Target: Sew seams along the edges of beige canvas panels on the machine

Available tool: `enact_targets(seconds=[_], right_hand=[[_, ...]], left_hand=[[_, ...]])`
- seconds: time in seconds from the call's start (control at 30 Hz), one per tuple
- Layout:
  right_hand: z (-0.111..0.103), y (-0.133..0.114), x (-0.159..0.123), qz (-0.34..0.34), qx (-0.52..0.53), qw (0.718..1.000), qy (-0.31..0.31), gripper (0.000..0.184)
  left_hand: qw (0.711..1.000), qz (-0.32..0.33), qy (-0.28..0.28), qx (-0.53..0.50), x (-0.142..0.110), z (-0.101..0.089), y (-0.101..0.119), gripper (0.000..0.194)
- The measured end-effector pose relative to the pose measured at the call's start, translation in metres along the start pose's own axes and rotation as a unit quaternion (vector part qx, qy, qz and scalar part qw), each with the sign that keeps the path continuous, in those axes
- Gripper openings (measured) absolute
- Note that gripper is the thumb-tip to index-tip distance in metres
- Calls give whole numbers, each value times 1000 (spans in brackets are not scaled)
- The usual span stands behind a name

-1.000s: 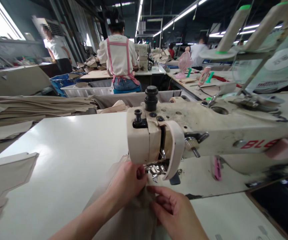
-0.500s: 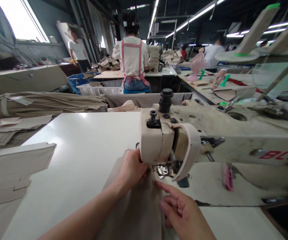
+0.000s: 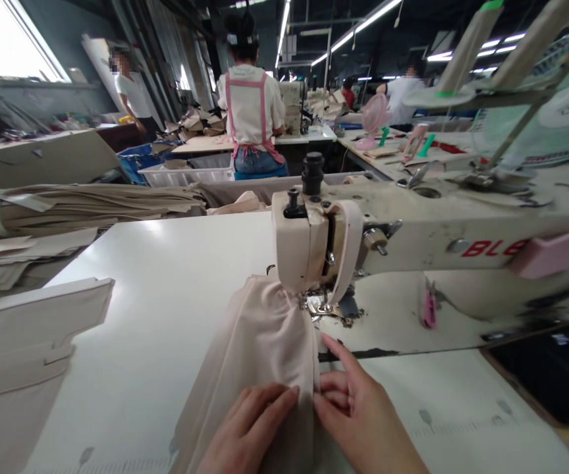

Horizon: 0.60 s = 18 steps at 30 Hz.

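Note:
A beige fabric piece (image 3: 265, 336) lies on the white table, its far end gathered at the presser foot (image 3: 320, 307) of a sewing machine (image 3: 298, 247). My left hand (image 3: 252, 428) rests on the near part of the fabric, thumb and fingertips drawn together on the cloth. At the fabric's right edge, my right hand (image 3: 356, 408) pinches the border between thumb and curled fingers. Its index finger points forward, close to the presser foot. The needle tip is too small to make out.
Flat beige pieces (image 3: 22, 349) lie at the left, with stacked cloth strips (image 3: 81, 207) behind. On the right are pink thread snips (image 3: 429, 306) and a dark phone (image 3: 551, 372). Thread cones (image 3: 469, 49) stand above. A person in an apron (image 3: 249, 112) sits ahead.
My left hand has drawn back from beside the machine head to the near part of the fabric. The fabric's far end now shows gathered folds. My right hand stays at the edge; the view has shifted.

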State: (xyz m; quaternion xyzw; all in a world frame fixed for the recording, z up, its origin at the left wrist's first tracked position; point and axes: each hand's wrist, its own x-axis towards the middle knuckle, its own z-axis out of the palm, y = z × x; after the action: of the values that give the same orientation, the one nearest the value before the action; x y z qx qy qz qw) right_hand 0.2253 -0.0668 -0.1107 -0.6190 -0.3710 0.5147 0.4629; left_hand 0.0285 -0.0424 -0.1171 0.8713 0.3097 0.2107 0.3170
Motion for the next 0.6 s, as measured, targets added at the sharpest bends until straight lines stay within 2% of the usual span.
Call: enact_targets(seconds=[0.1, 0.27, 0.3, 0.4, 0.47, 0.53, 0.6], right_hand=[[5, 0, -5, 19, -9, 1000, -14, 81], [10, 3, -12, 25, 6, 998, -63, 43], [10, 3, -13, 25, 21, 997, -69, 40], [12, 2, -17, 25, 50, 996, -66, 48], [12, 0, -19, 31, 64, 995, -75, 48], [11, -1, -22, 29, 68, 993, -93, 43], [10, -1, -26, 12, 26, 995, -96, 36]], left_hand=[[1000, 1, 12, 15, 4, -3, 3, 63], [999, 39, 4, -23, 3, -10, 4, 46], [999, 42, 1, -18, 2, -10, 2, 46], [997, 72, 7, 24, 1, -6, -4, 48], [995, 94, 19, 16, 2, -6, -4, 47], [997, 70, 19, -21, 3, -14, 1, 40], [998, 12, 50, -32, 4, -26, 9, 33]])
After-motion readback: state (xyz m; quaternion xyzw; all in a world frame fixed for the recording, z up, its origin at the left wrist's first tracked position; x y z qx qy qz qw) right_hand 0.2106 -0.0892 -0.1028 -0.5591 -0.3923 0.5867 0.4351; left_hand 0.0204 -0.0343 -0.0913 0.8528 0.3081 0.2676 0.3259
